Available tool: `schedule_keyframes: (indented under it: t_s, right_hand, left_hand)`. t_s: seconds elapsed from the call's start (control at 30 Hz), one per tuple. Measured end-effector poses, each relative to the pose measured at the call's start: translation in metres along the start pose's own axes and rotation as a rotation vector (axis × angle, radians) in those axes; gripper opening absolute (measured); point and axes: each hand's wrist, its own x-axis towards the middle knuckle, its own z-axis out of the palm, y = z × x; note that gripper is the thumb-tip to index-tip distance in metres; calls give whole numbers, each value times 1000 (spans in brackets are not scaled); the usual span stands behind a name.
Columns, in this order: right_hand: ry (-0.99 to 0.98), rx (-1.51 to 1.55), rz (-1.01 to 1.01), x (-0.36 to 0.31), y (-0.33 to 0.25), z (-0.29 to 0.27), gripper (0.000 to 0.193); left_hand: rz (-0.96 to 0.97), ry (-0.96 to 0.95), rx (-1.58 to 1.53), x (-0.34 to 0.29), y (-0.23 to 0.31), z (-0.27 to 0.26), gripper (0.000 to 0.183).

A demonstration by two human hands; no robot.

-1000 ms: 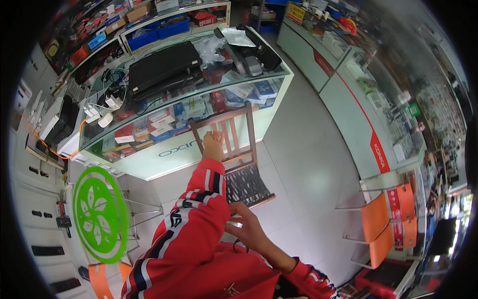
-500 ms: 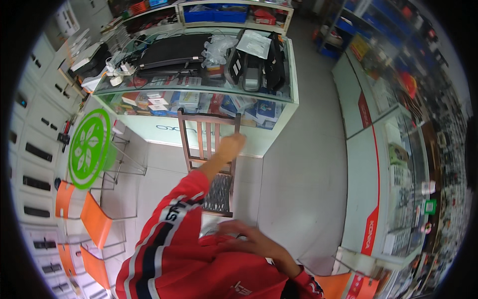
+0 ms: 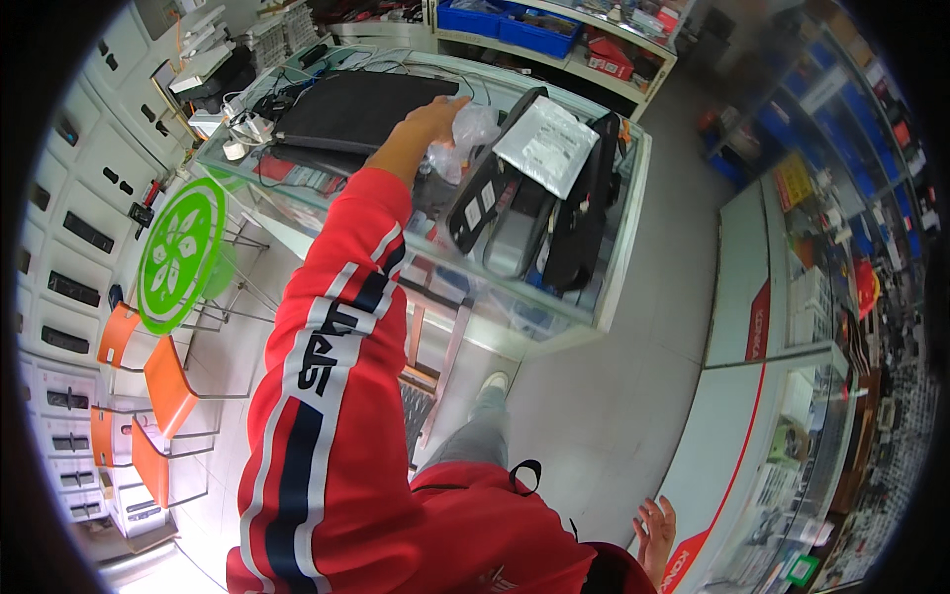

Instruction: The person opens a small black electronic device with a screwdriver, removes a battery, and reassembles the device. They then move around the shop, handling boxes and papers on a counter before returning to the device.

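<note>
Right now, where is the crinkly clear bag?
The clear bag sits on the glass counter near the top of the head view, at the left hand, just left of the black cases.

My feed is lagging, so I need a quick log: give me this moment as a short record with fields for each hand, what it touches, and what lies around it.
left hand: stretched out over the glass display counter, fingers on a crumpled clear plastic bag
right hand: low at the person's side, fingers spread, holding nothing
beside the bag: flat black laptop to its left, grey foil pouch to its right
also on the counter: long black cases lying side by side
floor level: wooden chair against the counter, orange seats to the left
</note>
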Motion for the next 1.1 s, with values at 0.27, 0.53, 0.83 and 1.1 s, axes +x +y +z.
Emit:
schedule_keyframes:
  t_s: [0.27,0.53,0.83,1.1]
  right_hand:
    - [-126,-62,134,121,-67,43,45]
    - [-279,-101,165,230,-135,82,42]
    - [-626,-351,47,340,-188,74,41]
    - [-677,-297,42,452,-226,-26,34]
  left_hand:
    - [33,-360,142,74,-15,77,83]
    - [-41,491,-325,33,-34,60,29]
    - [-468,783,-1357,18,-27,51,10]
    - [-231,1112,-1483,8,55,-45,9]
